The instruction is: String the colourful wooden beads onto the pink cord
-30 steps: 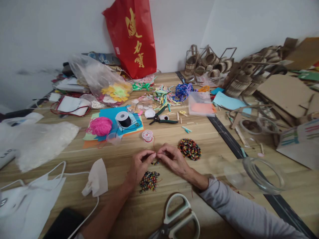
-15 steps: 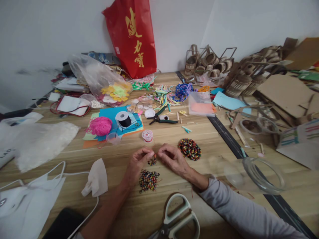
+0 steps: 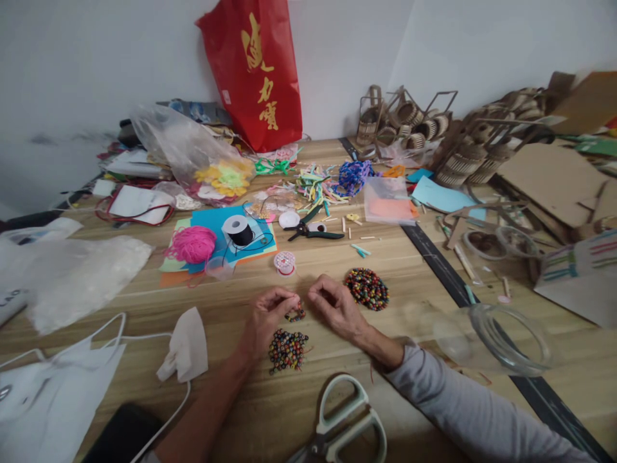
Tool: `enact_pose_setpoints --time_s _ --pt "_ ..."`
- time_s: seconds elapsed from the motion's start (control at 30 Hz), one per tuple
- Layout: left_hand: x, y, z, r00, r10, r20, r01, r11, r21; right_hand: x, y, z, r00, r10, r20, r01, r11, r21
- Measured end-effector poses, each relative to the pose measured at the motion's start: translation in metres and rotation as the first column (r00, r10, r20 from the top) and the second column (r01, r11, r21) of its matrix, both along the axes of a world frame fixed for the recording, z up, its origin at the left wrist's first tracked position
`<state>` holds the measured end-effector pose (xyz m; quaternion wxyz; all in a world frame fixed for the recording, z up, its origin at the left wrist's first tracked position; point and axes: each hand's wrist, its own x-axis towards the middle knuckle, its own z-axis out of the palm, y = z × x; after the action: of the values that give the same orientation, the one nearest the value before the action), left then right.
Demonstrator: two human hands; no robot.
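Observation:
My left hand point(image 3: 264, 316) is closed in a pinch on a short string of beads point(image 3: 295, 314), which hangs in a small loop below the fingertips. Just to its right, my right hand point(image 3: 337, 307) is also pinched, thumb against forefinger. What it holds, perhaps a fine thread, is too small to make out. A loose pile of multicoloured beads point(image 3: 288, 351) lies below my left hand. Beside my right hand is a coil of strung beads point(image 3: 367, 289). A small spool with a pink-dotted top point(image 3: 285, 262) stands just beyond both hands.
Large scissors point(image 3: 344, 418) lie at the near edge. Farther back are pliers point(image 3: 313, 230), a black thread spool point(image 3: 240, 231), pink yarn point(image 3: 193, 244) and coloured paper point(image 3: 202, 222). A coiled clear tube point(image 3: 511, 337) sits right; a white cord point(image 3: 178, 408) runs at left.
My right hand has shifted slightly right and up, widening the gap between the hands. The bead loop below my left fingertips has swung slightly to the right.

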<state>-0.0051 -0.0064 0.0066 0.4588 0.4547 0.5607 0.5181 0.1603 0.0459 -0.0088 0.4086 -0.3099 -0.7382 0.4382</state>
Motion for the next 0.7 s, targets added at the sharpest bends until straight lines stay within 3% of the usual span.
enact_pose_setpoints --time_s 0.2,0.37,0.53,0.7 --pt "0.0009 0.0006 -0.0016 0.997 -0.006 -0.076 0.004 1.000 -0.027 0.0024 -0.0056 0.0012 0.995 0.030 0.095 -0.057 0.953 0.299" --pt "0.0005 -0.0007 -0.0056 0.979 -0.040 -0.201 0.053 0.997 0.057 0.0054 -0.0075 -0.0013 0.988 0.012 0.155 -0.083 0.881 0.466" --pt "0.0003 0.0007 -0.0017 0.943 -0.030 -0.332 0.076 0.989 0.127 0.0062 -0.0075 -0.0018 0.954 0.111 0.277 -0.238 0.842 0.484" --pt "0.0001 0.0014 -0.0033 0.937 -0.057 -0.344 0.091 0.992 0.083 0.0063 -0.0080 -0.0017 0.933 0.076 0.352 -0.253 0.834 0.491"
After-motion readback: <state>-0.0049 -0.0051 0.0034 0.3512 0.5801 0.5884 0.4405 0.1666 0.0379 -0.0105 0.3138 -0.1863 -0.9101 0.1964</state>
